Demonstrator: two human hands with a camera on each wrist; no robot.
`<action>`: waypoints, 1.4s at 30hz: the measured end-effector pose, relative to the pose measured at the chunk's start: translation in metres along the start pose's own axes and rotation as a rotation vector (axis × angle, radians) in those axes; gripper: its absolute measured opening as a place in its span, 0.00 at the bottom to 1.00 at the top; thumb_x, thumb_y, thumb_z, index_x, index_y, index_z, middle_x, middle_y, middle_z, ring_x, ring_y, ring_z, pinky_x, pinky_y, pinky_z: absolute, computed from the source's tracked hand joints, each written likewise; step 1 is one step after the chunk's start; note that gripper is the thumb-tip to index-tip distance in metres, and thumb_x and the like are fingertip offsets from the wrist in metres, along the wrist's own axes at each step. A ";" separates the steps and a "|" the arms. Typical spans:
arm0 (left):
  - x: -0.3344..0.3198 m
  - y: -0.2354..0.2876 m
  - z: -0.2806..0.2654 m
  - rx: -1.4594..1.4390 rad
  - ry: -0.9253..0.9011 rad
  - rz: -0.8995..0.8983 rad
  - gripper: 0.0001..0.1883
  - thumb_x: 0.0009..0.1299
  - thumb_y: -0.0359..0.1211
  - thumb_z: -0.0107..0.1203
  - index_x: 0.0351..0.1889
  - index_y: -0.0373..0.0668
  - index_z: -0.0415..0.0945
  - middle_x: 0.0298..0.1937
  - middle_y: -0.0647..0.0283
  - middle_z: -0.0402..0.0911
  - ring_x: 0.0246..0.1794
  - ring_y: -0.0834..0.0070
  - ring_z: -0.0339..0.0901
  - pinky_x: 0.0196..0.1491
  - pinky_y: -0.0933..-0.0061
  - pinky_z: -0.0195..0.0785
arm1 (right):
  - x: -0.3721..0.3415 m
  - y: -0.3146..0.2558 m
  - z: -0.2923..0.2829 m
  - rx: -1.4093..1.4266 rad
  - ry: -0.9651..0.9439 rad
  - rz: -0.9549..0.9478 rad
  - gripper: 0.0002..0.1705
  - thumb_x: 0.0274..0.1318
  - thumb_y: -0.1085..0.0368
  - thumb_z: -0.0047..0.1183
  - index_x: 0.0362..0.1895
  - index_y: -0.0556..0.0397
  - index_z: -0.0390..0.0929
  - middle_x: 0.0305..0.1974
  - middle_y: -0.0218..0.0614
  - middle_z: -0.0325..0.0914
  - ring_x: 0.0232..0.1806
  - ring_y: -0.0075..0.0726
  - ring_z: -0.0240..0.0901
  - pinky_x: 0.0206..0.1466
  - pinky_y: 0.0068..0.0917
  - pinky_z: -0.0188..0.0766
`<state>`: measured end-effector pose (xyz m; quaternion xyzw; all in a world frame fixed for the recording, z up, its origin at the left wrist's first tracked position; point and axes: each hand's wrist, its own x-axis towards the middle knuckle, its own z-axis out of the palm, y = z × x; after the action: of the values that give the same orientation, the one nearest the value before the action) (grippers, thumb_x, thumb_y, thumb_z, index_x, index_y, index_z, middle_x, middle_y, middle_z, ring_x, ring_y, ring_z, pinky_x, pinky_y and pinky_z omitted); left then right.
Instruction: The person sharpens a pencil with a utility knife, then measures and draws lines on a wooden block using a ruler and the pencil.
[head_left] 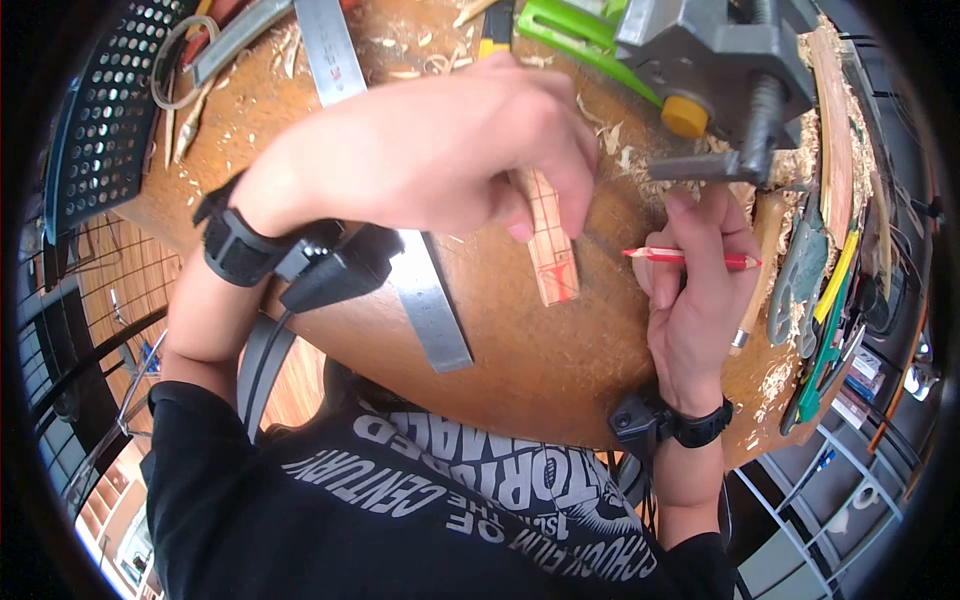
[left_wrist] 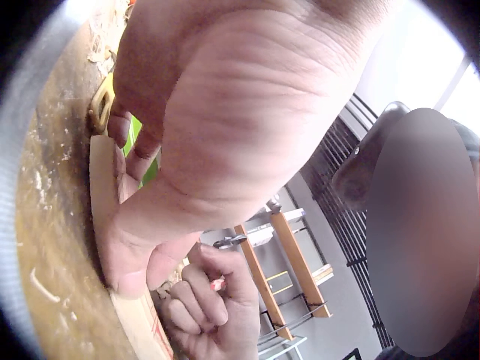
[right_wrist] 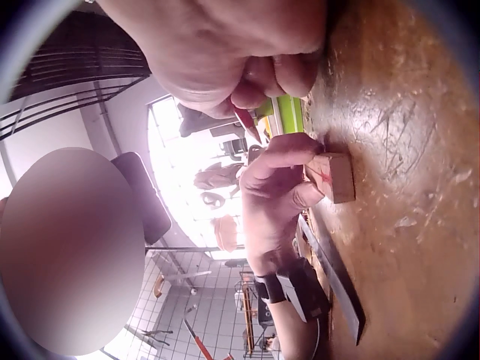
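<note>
My left hand (head_left: 450,150) grips a small wooden block (head_left: 557,262) between thumb and fingers on the workbench. Red and dark lines form a grid along its top, with red marks at the near end. The left wrist view shows the thumb pressed along the side of the block (left_wrist: 139,319). To the right of it, my right hand (head_left: 705,265) pinches a red pencil (head_left: 664,255), its pointed left end facing the block and a short gap away. In the right wrist view the pencil (right_wrist: 246,122) sticks out below the curled fingers.
A steel ruler (head_left: 430,310) lies under the left forearm. A grey vise (head_left: 715,75) stands at the back right, near a green tool (head_left: 580,45). Knives and other tools (head_left: 830,290) crowd the right edge among shavings. A perforated basket (head_left: 105,110) sits at the back left.
</note>
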<state>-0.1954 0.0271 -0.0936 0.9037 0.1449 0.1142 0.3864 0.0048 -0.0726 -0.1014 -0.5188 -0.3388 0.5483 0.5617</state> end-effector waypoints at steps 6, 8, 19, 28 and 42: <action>-0.001 0.005 -0.004 0.037 -0.032 0.068 0.13 0.51 0.27 0.63 0.37 0.45 0.82 0.42 0.72 0.80 0.54 0.68 0.68 0.58 0.59 0.54 | -0.002 -0.002 0.002 -0.070 0.023 -0.008 0.19 0.57 0.73 0.56 0.23 0.48 0.58 0.15 0.21 0.63 0.11 0.12 0.55 0.13 0.15 0.45; 0.000 0.003 -0.005 0.048 -0.032 0.090 0.14 0.51 0.26 0.64 0.37 0.45 0.83 0.42 0.72 0.80 0.55 0.68 0.67 0.58 0.60 0.53 | -0.005 -0.006 0.001 -0.113 0.012 -0.015 0.18 0.55 0.75 0.56 0.24 0.48 0.58 0.17 0.20 0.62 0.14 0.10 0.55 0.16 0.14 0.48; 0.002 0.005 -0.007 -0.024 -0.080 0.060 0.14 0.52 0.25 0.64 0.38 0.46 0.83 0.43 0.73 0.81 0.55 0.67 0.66 0.61 0.60 0.51 | 0.000 0.009 -0.002 -0.280 -0.086 -0.131 0.18 0.48 0.76 0.54 0.17 0.51 0.57 0.17 0.19 0.56 0.21 0.12 0.49 0.23 0.18 0.47; 0.006 0.004 -0.007 -0.048 -0.085 0.125 0.16 0.51 0.22 0.62 0.39 0.44 0.82 0.45 0.70 0.81 0.57 0.64 0.67 0.63 0.60 0.55 | 0.002 0.011 -0.004 -0.330 -0.062 -0.199 0.18 0.49 0.74 0.52 0.16 0.52 0.56 0.17 0.20 0.53 0.21 0.13 0.47 0.22 0.21 0.45; 0.011 0.007 -0.008 -0.102 -0.054 0.170 0.21 0.46 0.21 0.65 0.41 0.39 0.80 0.48 0.64 0.80 0.60 0.59 0.68 0.62 0.59 0.61 | 0.001 0.008 -0.006 -0.278 -0.057 -0.209 0.18 0.50 0.72 0.53 0.17 0.52 0.56 0.17 0.20 0.54 0.21 0.13 0.49 0.22 0.21 0.47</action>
<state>-0.1865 0.0312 -0.0820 0.8947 0.0510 0.1294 0.4244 0.0087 -0.0738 -0.1110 -0.5374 -0.4793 0.4493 0.5287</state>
